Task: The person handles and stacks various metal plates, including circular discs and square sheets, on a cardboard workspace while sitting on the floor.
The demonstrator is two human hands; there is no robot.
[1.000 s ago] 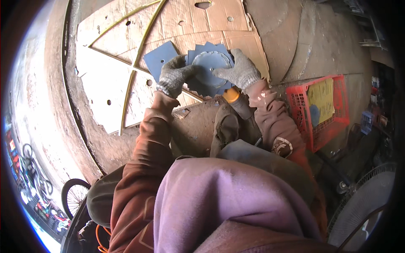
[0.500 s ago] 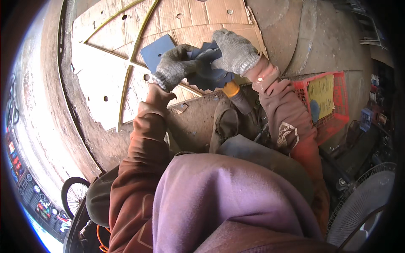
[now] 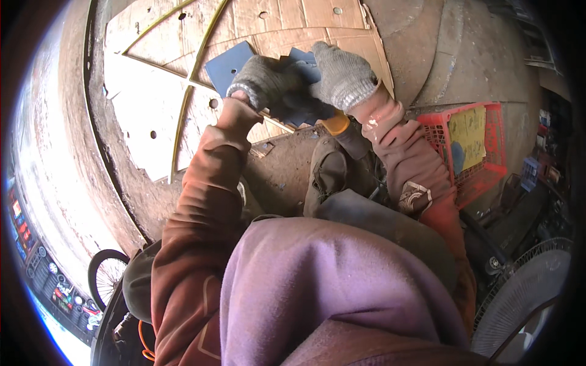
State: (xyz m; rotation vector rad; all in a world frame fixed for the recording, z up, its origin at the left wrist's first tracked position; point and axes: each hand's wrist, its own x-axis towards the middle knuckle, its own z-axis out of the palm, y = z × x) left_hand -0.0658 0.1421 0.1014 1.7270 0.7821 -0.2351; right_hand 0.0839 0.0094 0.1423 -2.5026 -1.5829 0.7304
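Observation:
Both my hands wear grey knitted gloves and come together over the near edge of a cardboard sheet (image 3: 287,25). My left hand (image 3: 262,79) is closed at the left side of a dark blue ragged-edged sheet piece (image 3: 300,111), smeared by motion. Gripping its right side is my right hand (image 3: 343,74), fingers curled and partly hidden. A flat blue square with a small hole (image 3: 224,66) lies on the cardboard just left of my left hand. Below the dark piece shows a grey cylindrical thing with an orange-yellow end (image 3: 336,124).
Thin yellowish strips (image 3: 182,122) cross on the cardboard. A red plastic crate (image 3: 495,137) holding a yellow sheet stands to the right. My shoe (image 3: 328,174) is below my hands. A fan (image 3: 528,299) is at lower right, a spoked wheel (image 3: 110,277) at lower left.
My left hand has turned and shifted slightly right, closer to my right hand. The dark blue piece has tilted between them, and more blue shows at its far edge.

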